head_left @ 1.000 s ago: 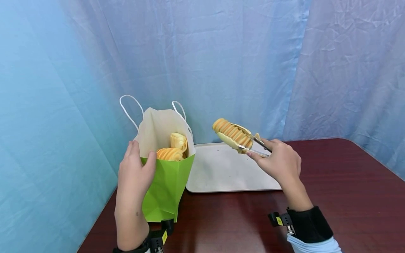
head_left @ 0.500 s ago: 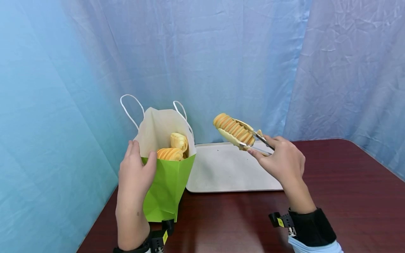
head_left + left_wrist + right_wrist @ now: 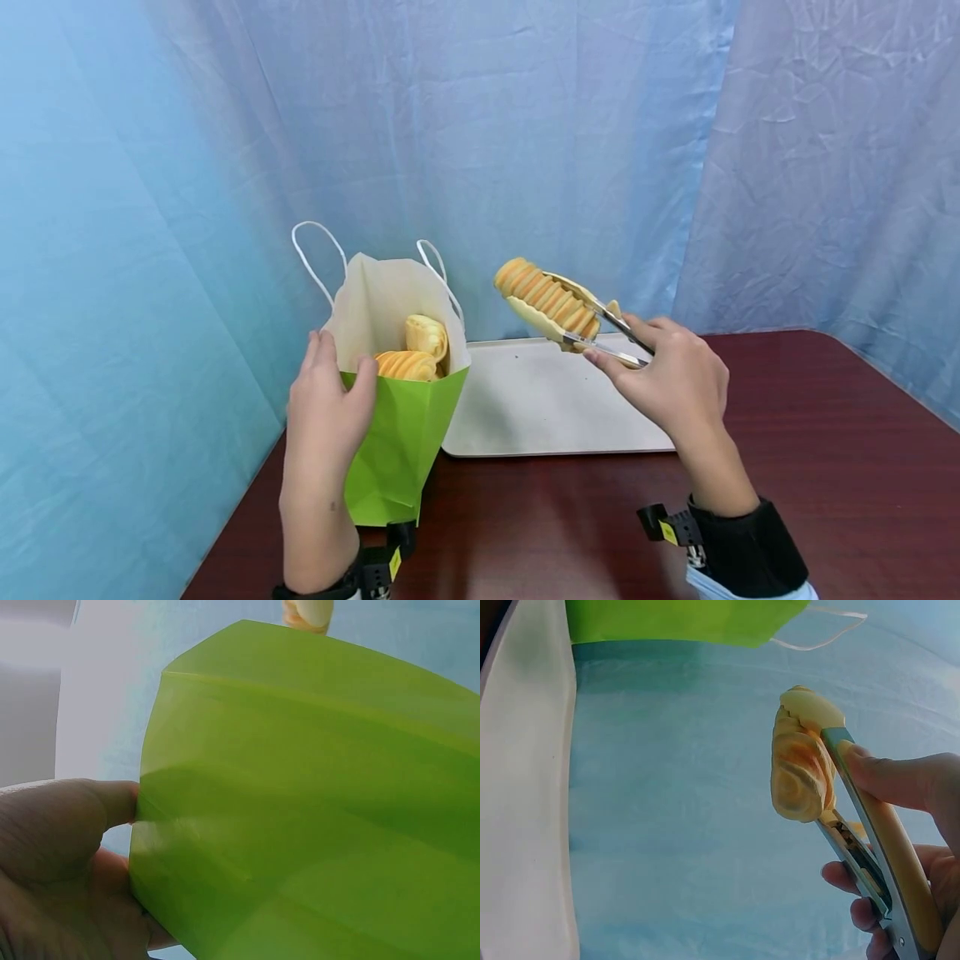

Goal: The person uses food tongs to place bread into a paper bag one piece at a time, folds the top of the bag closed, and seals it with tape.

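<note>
My left hand rests against the left side of a green paper bag, fingers straight and thumb spread at its front. In the left wrist view the thumb touches the edge of the bag, with some fingers partly hidden behind it. Two ridged bread rolls show in the white-lined mouth. My right hand grips metal tongs with pale yellow tips. Between those tips a ridged bread roll is clamped, in the air right of the bag and over the tray.
A white tray lies on the dark red table, just right of the bag. White cord handles stand up from the bag's top. Blue cloth hangs behind and at the left.
My right hand has moved slightly right, and the tongs have raised the bread roll. The bag and my left hand have shifted slightly right.
</note>
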`<state>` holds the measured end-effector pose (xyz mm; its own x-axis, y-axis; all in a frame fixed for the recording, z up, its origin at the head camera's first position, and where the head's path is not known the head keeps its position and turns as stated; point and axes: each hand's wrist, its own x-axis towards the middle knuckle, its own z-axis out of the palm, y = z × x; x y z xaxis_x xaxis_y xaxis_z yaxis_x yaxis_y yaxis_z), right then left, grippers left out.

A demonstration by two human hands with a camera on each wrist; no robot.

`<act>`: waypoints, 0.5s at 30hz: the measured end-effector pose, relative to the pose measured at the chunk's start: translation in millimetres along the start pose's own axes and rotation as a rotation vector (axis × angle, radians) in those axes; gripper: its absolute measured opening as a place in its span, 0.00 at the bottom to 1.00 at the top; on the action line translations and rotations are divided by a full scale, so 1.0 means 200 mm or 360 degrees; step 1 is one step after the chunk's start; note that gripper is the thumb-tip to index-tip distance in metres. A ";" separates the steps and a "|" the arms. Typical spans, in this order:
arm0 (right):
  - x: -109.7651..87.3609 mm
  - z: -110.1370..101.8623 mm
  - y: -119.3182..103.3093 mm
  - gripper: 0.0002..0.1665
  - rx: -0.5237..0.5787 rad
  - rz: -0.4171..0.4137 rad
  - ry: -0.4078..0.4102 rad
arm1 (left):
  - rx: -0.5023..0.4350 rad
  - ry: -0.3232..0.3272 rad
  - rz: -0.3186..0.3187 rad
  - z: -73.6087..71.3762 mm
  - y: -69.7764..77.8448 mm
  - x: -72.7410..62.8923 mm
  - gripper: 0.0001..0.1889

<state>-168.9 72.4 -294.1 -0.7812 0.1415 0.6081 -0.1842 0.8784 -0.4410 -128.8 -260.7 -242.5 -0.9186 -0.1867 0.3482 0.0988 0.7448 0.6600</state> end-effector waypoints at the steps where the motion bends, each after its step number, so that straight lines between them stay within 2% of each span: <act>1: 0.00 0.00 0.00 0.42 0.0006 0.0003 -0.0002 | -0.0001 -0.0001 0.0000 0.00 0.00 0.00 0.36; 6: 0.00 -0.02 -0.02 0.42 0.0014 0.0001 -0.0012 | 0.0005 -0.0008 -0.0005 0.00 0.00 0.00 0.36; 15: -0.01 -0.04 -0.04 0.40 0.0069 -0.0059 0.0052 | -0.0001 0.0003 0.0010 0.01 0.00 -0.01 0.36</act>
<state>-161.6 68.0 -286.9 -0.7536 0.1247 0.6454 -0.2389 0.8627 -0.4457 -127.9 -259.3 -243.4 -0.9171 -0.1832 0.3540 0.1050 0.7457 0.6580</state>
